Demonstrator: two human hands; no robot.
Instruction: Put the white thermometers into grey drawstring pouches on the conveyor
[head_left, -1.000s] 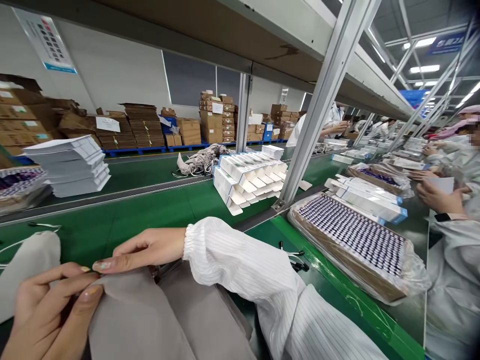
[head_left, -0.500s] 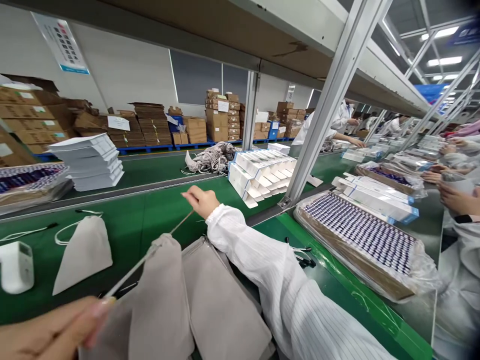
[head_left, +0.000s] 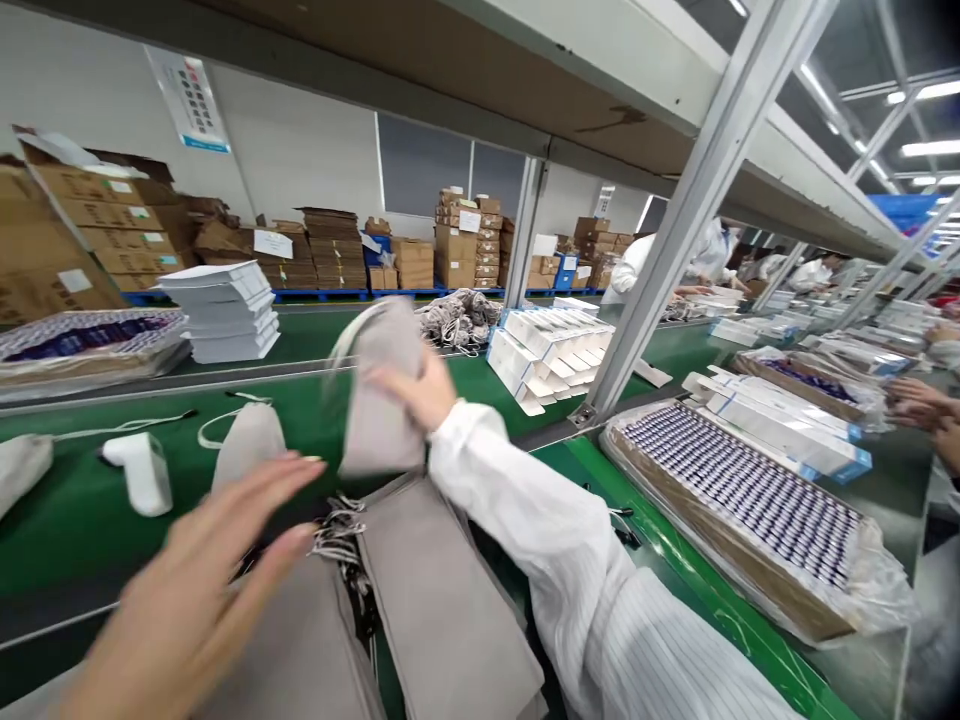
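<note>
A grey drawstring pouch (head_left: 382, 390) is lifted over the green belt in my right hand (head_left: 429, 385), whose fingers close on its right side; the cord end is smeared by motion. My left hand (head_left: 202, 580) is empty, fingers stretched out and apart, in front of the near pouches. Stacks of flat grey pouches (head_left: 450, 600) lie below both hands, their cords (head_left: 341, 525) bunched at the top ends. Another grey pouch (head_left: 251, 440) lies on the belt, partly behind my left fingertips. To its left is a white handheld device (head_left: 142, 475) with a black tip.
White cartons (head_left: 551, 350) and a heap of grey pouches (head_left: 461, 318) lie beyond the belt. A metal post (head_left: 675, 220) rises right of centre, below an overhead shelf. At right stands a tray of small cylinders (head_left: 735, 480). Paper stacks (head_left: 229, 310) are at left; co-workers' hands (head_left: 911, 405) show far right.
My right hand has raised the pouch from the near stack and carried it forward over the belt. My left hand has let go of its cord and opened. The view has turned left.
</note>
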